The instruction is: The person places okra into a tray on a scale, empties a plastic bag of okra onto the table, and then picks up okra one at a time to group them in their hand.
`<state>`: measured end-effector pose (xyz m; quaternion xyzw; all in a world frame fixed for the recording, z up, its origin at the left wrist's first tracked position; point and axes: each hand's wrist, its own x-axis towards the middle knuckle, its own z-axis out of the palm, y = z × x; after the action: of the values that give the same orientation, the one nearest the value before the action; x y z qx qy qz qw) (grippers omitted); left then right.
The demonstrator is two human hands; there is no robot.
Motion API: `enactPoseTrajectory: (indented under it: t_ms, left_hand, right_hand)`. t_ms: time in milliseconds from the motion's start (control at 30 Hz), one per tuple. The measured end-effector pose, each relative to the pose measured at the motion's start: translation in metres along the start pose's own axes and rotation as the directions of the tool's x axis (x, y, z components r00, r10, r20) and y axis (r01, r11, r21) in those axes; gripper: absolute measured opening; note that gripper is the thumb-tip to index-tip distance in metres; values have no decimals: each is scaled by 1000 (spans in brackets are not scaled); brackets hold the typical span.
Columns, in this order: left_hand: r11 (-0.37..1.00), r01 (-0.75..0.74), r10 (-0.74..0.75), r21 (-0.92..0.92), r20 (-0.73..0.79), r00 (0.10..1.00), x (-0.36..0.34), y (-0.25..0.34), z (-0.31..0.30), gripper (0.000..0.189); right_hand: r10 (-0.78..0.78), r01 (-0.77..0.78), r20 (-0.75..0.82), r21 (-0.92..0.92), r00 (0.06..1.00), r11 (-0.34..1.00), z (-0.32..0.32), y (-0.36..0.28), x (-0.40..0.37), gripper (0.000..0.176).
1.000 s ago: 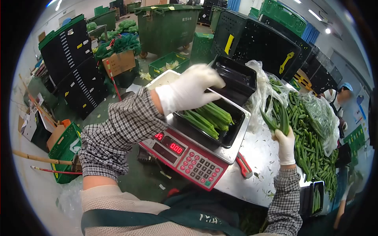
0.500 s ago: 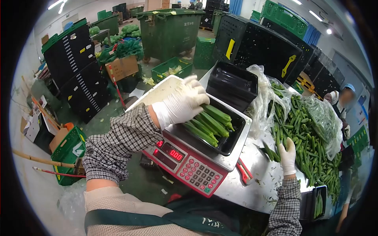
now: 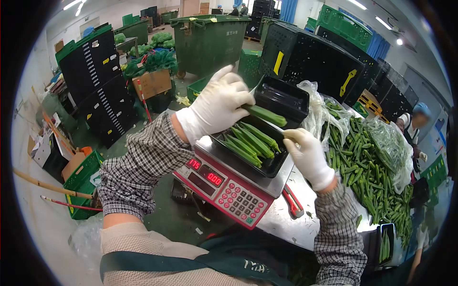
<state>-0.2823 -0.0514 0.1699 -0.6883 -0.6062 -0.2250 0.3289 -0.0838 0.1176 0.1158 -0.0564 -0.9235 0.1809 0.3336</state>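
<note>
In the head view, my left hand (image 3: pixel 217 107), in a white glove, pinches an okra pod (image 3: pixel 266 116) above a black tray (image 3: pixel 274 168). Several green okra pods (image 3: pixel 250 143) lie side by side in this tray, which rests on a red electronic scale (image 3: pixel 229 195) with lit red digits. My right hand (image 3: pixel 310 159), also gloved, has thumb and fingers closed at the tray's right-hand rim. Behind the tray stand empty black trays (image 3: pixel 281 102), nested together. A large heap of okra (image 3: pixel 365 162) covers the table's right side.
A red box cutter (image 3: pixel 292 202) lies on the metal table (image 3: pixel 281 229) beside the scale. Clear plastic bags (image 3: pixel 312 114) edge the okra heap. A filled tray (image 3: pixel 385 243) sits at lower right. Black crates (image 3: pixel 315 62) stand behind; another person (image 3: pixel 414 128) is at far right.
My right hand has moved left from the okra heap to the tray's rim. My left hand has risen slightly, lifting an okra pod above the others in the tray.
</note>
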Motion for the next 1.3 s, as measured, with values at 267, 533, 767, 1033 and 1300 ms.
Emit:
enactPoseTrajectory:
  t_ms: [267, 533, 767, 1033, 1300]
  left_hand:
    - [978, 20, 41, -209, 285, 958, -33, -2, 28, 27]
    - [859, 193, -140, -474, 145, 979, -33, -40, 24, 29]
    - [653, 540, -522, -530, 201, 829, -51, -81, 15, 25]
    - [746, 522, -475, -414, 220, 852, -45, -68, 19, 26]
    - [757, 485, -379, -438, 310, 872, -38, -61, 6, 18]
  right_hand:
    - [29, -14, 65, -233, 997, 972, 22, 19, 17, 18]
    - [536, -511, 259, -164, 803, 844, -140, 16, -159, 15]
    - [953, -878, 301, -445, 42, 179, -233, -23, -376, 21]
    - [762, -751, 176, -139, 623, 646, -143, -1, -230, 16]
    - [498, -626, 552, 57, 669, 778, -26, -3, -58, 47]
